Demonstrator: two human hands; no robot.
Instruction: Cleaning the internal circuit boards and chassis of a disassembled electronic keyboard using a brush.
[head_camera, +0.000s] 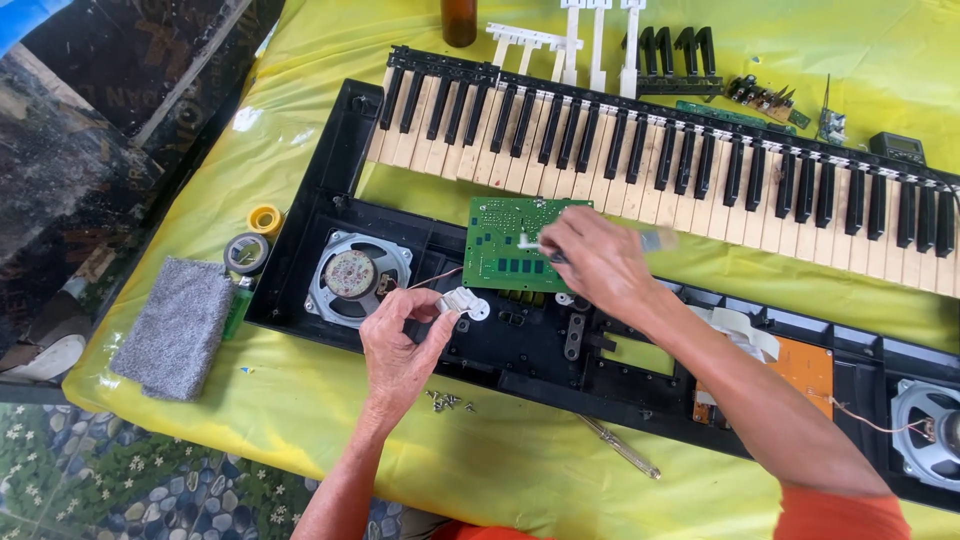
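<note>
Left hand (400, 335) pinches with thumb and fingers; right hand (592, 262) seems curled, forearm outstretched.

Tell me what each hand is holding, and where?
The left hand pinches a small white plastic part at its edge. The right hand holds a brush mid-handle over the green circuit board.

A yellow cloth (520, 470) covers the table and fills most of the frame under even daylight. At lower left, the floor (120, 480) shows a pebble-and-flower pattern in blue and green. At upper left, dark sheeting (90, 130) lies crumpled beside the table, with a blue scrap (20, 15) in the corner.
</note>
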